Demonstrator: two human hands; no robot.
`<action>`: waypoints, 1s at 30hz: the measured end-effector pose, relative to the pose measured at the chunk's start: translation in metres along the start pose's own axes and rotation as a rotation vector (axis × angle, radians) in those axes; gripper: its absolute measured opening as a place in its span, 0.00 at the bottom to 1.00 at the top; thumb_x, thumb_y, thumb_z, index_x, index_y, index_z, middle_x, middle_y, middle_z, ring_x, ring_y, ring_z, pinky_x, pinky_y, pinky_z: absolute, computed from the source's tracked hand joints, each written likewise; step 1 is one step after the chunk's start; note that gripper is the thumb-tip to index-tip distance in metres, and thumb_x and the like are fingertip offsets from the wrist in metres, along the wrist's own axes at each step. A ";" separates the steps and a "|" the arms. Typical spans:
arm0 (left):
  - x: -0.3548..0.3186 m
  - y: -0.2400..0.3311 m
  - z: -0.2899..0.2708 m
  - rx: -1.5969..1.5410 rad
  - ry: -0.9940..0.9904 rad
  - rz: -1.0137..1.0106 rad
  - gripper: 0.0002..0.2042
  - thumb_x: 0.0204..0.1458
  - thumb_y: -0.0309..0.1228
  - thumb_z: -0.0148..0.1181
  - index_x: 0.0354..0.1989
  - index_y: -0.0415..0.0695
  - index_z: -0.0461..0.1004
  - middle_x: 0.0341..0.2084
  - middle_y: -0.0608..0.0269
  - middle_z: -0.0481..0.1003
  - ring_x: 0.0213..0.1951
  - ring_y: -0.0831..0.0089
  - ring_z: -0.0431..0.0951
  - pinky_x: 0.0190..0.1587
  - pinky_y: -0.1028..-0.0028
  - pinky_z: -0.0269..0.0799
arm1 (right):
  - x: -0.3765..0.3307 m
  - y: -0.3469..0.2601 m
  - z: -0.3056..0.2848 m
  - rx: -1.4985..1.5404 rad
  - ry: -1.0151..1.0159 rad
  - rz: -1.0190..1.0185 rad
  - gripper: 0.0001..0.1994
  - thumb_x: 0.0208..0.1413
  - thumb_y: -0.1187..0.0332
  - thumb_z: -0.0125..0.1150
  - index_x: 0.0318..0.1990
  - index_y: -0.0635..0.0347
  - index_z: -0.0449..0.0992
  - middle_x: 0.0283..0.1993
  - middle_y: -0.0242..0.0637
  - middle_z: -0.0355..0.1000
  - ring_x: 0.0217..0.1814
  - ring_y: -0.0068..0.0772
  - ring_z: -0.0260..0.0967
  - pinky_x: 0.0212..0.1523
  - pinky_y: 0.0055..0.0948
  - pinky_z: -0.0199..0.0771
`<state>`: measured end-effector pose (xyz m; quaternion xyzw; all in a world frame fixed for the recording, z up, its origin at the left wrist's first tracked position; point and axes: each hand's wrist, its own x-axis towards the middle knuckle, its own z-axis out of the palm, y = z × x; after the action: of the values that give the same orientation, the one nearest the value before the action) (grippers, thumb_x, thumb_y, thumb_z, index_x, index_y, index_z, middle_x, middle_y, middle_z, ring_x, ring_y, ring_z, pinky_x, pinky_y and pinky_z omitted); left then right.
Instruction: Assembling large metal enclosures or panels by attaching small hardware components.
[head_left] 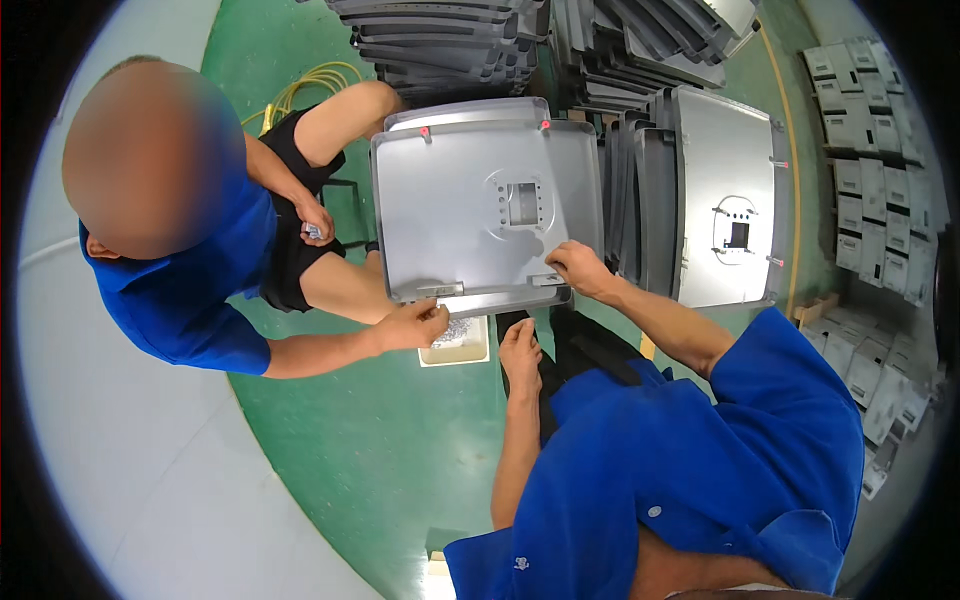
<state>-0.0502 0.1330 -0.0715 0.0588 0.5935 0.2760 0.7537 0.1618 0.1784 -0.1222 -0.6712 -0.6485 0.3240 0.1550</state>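
A large grey metal panel (440, 210) with a square cut-out lies flat in front of me. On its near edge sit two small metal brackets, a left bracket (440, 290) and a right bracket (547, 280). My right hand (578, 270) is over the near right corner, just beside the right bracket, with its fingers pinched together. Lower down, off the near edge, my left hand (521, 352) is raised with closed fingertips. Whatever either hand pinches is too small to make out. A co-worker's hand (415, 325) reaches to the left bracket.
The co-worker sits at the left, a few small metal parts (314, 231) in the other hand. Below the panel is a cream tray (458, 352) of small parts. Stacked panels (440, 45) stand behind, and more upright panels (725, 200) at the right. A yellow hose (300, 92) coils on the green floor.
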 end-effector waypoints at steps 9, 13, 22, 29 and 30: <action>-0.003 -0.013 -0.015 0.003 0.036 -0.034 0.09 0.56 0.35 0.61 0.36 0.43 0.74 0.13 0.80 0.56 0.14 0.89 0.52 0.15 0.83 0.45 | -0.012 0.006 0.014 -0.261 -0.136 -0.140 0.05 0.47 0.71 0.58 0.30 0.60 0.79 0.32 0.40 0.74 0.40 0.45 0.69 0.44 0.40 0.72; -0.005 -0.011 -0.017 0.002 0.027 -0.040 0.09 0.57 0.36 0.60 0.36 0.43 0.74 0.13 0.80 0.55 0.14 0.89 0.52 0.16 0.83 0.45 | -0.014 0.011 0.018 -0.274 -0.150 -0.134 0.05 0.45 0.72 0.61 0.30 0.60 0.79 0.33 0.39 0.74 0.40 0.43 0.69 0.44 0.38 0.73; -0.007 -0.011 -0.021 0.025 0.032 -0.052 0.10 0.58 0.36 0.59 0.36 0.42 0.73 0.13 0.80 0.55 0.14 0.89 0.52 0.16 0.83 0.45 | -0.016 0.007 0.031 -0.333 -0.154 -0.132 0.04 0.44 0.72 0.59 0.27 0.62 0.77 0.31 0.42 0.73 0.40 0.44 0.69 0.43 0.37 0.74; -0.010 -0.009 -0.026 0.044 0.018 -0.057 0.10 0.58 0.36 0.59 0.35 0.41 0.73 0.13 0.79 0.56 0.14 0.88 0.53 0.16 0.83 0.46 | -0.018 0.000 0.039 -0.540 -0.200 -0.256 0.05 0.40 0.71 0.59 0.26 0.61 0.77 0.31 0.41 0.72 0.40 0.41 0.69 0.41 0.34 0.74; -0.010 -0.009 -0.026 0.045 0.019 -0.060 0.10 0.58 0.36 0.59 0.35 0.41 0.73 0.14 0.79 0.56 0.14 0.88 0.53 0.16 0.83 0.46 | -0.017 -0.001 0.040 -0.552 -0.199 -0.261 0.05 0.40 0.70 0.58 0.25 0.61 0.77 0.31 0.41 0.72 0.40 0.41 0.69 0.40 0.34 0.74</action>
<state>-0.0731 0.1145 -0.0739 0.0550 0.6084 0.2404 0.7544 0.1366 0.1534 -0.1473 -0.5641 -0.8044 0.1774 -0.0566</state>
